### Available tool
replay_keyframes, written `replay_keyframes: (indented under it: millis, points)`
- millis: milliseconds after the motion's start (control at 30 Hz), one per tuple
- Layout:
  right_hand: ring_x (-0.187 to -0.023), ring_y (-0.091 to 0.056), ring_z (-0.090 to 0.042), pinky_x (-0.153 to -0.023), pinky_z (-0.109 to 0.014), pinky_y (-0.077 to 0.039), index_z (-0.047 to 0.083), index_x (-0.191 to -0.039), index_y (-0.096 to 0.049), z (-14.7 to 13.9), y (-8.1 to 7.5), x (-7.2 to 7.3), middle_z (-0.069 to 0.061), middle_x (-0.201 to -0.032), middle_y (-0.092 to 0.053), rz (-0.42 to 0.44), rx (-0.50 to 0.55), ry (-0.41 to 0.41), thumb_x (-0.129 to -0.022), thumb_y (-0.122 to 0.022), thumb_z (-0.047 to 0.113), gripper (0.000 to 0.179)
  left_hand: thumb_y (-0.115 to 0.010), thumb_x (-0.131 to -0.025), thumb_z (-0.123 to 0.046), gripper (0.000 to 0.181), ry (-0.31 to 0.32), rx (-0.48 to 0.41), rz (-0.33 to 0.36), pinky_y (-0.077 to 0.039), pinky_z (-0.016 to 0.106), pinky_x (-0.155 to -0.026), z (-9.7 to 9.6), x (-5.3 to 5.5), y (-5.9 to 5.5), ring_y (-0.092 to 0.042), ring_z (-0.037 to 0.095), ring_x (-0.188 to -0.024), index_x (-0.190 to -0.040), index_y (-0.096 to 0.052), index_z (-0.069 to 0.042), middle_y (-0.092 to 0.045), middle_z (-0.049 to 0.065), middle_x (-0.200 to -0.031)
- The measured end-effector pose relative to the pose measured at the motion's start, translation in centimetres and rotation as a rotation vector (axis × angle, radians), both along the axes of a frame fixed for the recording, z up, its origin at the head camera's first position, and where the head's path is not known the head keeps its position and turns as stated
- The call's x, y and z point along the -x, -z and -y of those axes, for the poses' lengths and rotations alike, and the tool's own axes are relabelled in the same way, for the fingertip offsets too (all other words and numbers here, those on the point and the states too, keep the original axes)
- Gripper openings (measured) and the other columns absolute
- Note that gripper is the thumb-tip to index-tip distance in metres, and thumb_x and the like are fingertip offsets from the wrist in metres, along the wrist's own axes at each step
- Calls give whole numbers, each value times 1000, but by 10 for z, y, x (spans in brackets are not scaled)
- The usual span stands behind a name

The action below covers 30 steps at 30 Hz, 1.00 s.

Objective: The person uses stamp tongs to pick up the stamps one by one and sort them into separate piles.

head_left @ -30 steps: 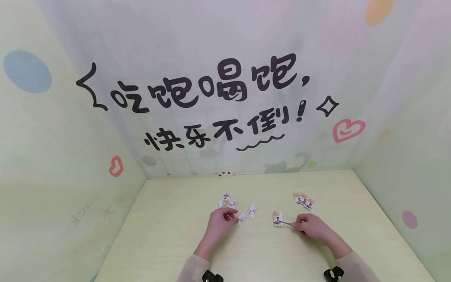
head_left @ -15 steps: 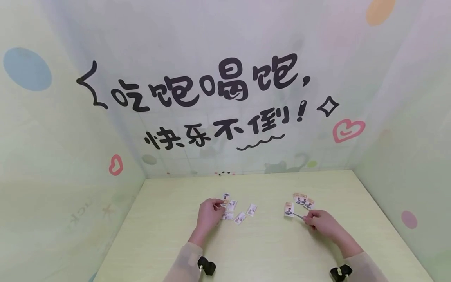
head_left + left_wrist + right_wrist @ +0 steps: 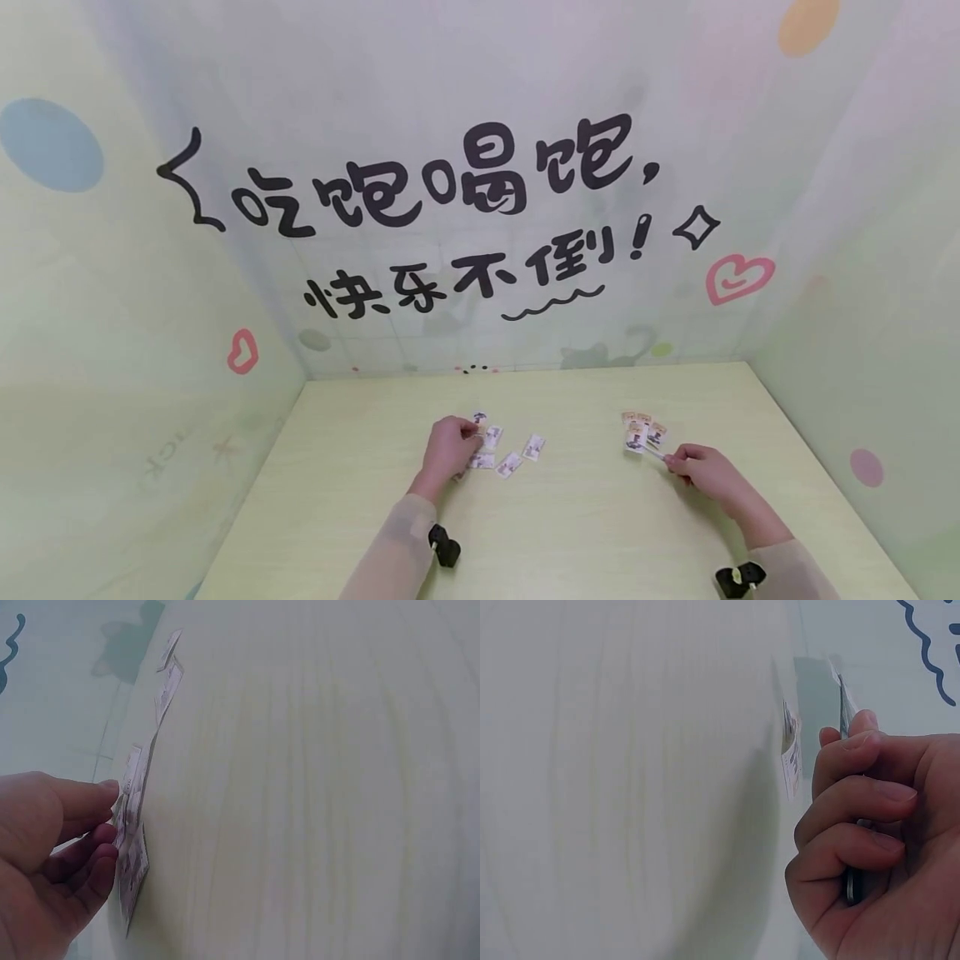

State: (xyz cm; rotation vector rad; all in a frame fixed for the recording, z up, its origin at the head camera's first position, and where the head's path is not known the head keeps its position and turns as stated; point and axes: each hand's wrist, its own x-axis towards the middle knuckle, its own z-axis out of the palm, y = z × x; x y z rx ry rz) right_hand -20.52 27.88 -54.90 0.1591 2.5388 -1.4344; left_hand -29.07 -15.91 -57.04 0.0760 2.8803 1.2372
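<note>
So, I've got the right grip [image 3: 705, 473] curled snug round a tweezer-like tool [image 3: 654, 453]; the left grip [image 3: 448, 450], well apart, is by the loose cards [image 3: 510, 464], can't tell if it's pinching one. The held card [image 3: 635, 441] is at the tip, left of the nearer right grip, long axis roughly front-to-back. Head view overlaps it with the fanned cards [image 3: 657, 432]; right wrist shows a gap.

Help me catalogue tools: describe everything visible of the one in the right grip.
The slim tool, apparently metal tweezers, shows a dark rear end with a pale glint. The right grip wraps round it, covering its middle. In the head view it points left and forward, its front end at a small printed card. Its tips are unclear.
</note>
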Motion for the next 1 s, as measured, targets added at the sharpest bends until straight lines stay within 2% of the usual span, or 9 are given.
replay_keyframes:
  millis: [233,567,800,1000]
  points:
    - [-66,-44,-17,-61,-30,-35,0,-88,-60,-11,1,-1,-1,-72,-55,11,2,17,-108,-61,19,28,-86,-90,-10,20,10,-16,23,-58,39,-82,-3,2,1,-63,17,-85,-107,-79,-1,-71,3,-93]
    - [-67,-45,-18,-62,-31,-36,0,-92,-61,-22,0,1,-1,-74,-55,13,-13,41,-110,-60,22,28,-88,-87,-8,17,-9,-32,48,-57,34,-72,-3,5,1,-63,15,-77,-101,-79,-3,-70,1,-86]
    - [-57,-40,-15,-52,-28,-34,0,-95,-61,-37,0,14,0,-73,-53,29,14,58,-111,-57,24,29,-89,-87,-7,16,-23,-63,59,-57,32,-70,1,8,1,-64,15,-75,-99,-80,-2,-71,1,-85]
    - [-58,-40,-15,-53,-28,-34,3,-92,-61,-45,0,26,1,-72,-53,65,9,67,-111,-57,27,31,-89,-87,-7,16,-27,-70,65,-55,31,-68,2,10,3,-63,15,-74,-99,-80,-2,-71,1,-84]
